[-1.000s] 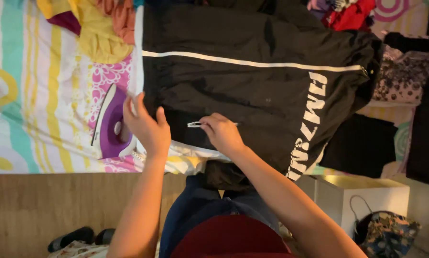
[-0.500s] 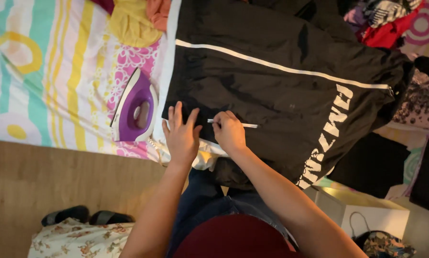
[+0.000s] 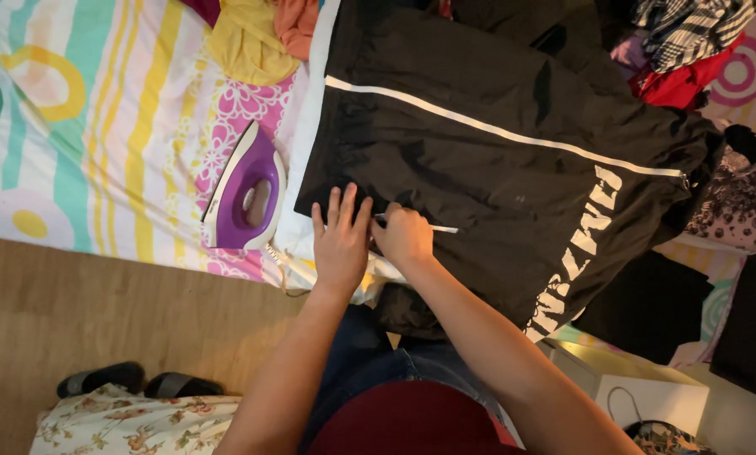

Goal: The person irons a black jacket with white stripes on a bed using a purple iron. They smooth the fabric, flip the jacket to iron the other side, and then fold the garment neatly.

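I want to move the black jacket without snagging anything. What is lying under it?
Under the black jacket a white cloth edge shows over the striped, flowered bedsheet. The left hand presses its hem; the right hand pinches a white strip. Whatever lies beneath its middle is covered.

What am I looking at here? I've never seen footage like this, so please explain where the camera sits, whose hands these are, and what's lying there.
The camera is worn on a person's head and looks down, so the two bare arms reaching in from the bottom are that person's own. There is no machine. The left hand lies flat, fingers spread, on the edge of a black jacket with white stripes and white lettering. The right hand pinches a thin white strip on the jacket's hem. The jacket is spread over a colourful patterned sheet. Beside the left hand rests a purple and white iron. Other clothes are heaped along the top and right, and dark sandals sit on the wooden floor.
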